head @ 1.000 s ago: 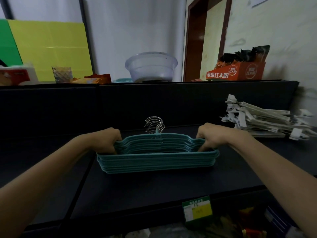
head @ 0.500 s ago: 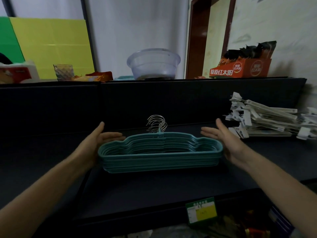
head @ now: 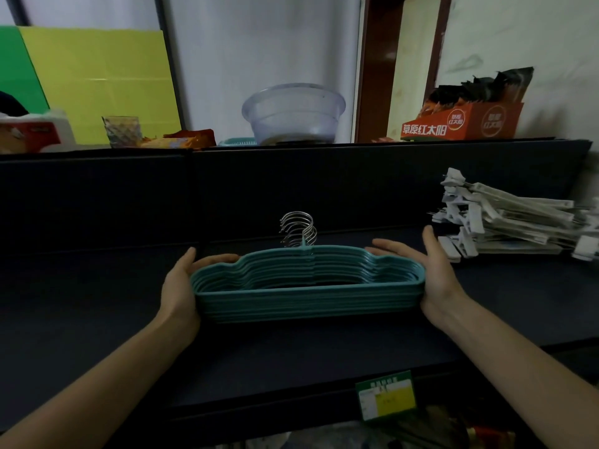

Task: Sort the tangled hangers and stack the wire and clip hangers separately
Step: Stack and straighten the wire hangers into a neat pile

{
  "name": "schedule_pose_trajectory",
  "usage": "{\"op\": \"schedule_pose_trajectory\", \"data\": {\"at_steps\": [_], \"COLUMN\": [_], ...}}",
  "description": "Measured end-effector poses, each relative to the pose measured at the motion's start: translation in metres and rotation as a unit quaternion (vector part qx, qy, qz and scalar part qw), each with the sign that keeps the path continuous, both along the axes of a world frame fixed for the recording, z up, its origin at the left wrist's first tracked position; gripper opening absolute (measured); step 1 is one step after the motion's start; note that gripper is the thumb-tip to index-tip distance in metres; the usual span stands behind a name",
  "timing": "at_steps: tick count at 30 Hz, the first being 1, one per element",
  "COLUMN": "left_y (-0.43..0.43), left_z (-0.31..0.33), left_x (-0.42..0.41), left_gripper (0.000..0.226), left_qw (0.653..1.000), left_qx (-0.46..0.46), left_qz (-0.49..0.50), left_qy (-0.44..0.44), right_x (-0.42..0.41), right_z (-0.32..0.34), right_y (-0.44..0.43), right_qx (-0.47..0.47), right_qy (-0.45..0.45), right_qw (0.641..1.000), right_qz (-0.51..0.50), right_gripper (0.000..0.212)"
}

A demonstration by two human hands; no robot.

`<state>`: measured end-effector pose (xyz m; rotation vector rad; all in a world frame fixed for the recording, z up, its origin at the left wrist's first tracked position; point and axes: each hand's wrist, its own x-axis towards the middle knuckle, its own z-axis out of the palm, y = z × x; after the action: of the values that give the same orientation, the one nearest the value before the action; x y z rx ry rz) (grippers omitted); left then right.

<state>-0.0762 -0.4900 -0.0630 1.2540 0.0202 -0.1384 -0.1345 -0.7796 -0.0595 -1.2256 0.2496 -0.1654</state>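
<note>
Teal hanger stack (head: pixel 308 288) runs left-right, hooks away, left hand (head: pixel 177 288) and right hand (head: pixel 441 280) flat against its ends.

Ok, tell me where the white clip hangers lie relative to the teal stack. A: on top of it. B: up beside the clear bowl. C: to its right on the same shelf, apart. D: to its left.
C: the white clip hangers lie on the dark shelf right of the teal stack, with the right hand between the two piles.
</note>
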Motion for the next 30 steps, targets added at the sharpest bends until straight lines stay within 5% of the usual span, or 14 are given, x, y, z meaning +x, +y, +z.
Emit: {"op": "schedule_pose_trajectory", "data": {"at_steps": [11, 17, 30], "left_y": [0.001, -0.007, 0.013], "left_z": [-0.004, -0.001, 0.005], "left_x": [-0.005, -0.007, -0.013], "left_gripper": [0.061, 0.042, 0.031], "left_qw": [0.999, 0.992, 0.984], "left_qx": [0.009, 0.033, 0.061], "left_qz": [0.049, 0.121, 0.160], "left_qy": [-0.004, 0.016, 0.040], "right_x": [-0.006, -0.001, 0.013], "right_z": [-0.017, -0.013, -0.004], "right_y": [0.002, 0.010, 0.033], "right_qx": [-0.081, -0.084, -0.093], "right_qy": [0.044, 0.055, 0.086], "right_qw": [0.989, 0.981, 0.982], "right_qz": [-0.113, -0.163, -0.139], "right_gripper": [0.073, 0.064, 0.057]}}
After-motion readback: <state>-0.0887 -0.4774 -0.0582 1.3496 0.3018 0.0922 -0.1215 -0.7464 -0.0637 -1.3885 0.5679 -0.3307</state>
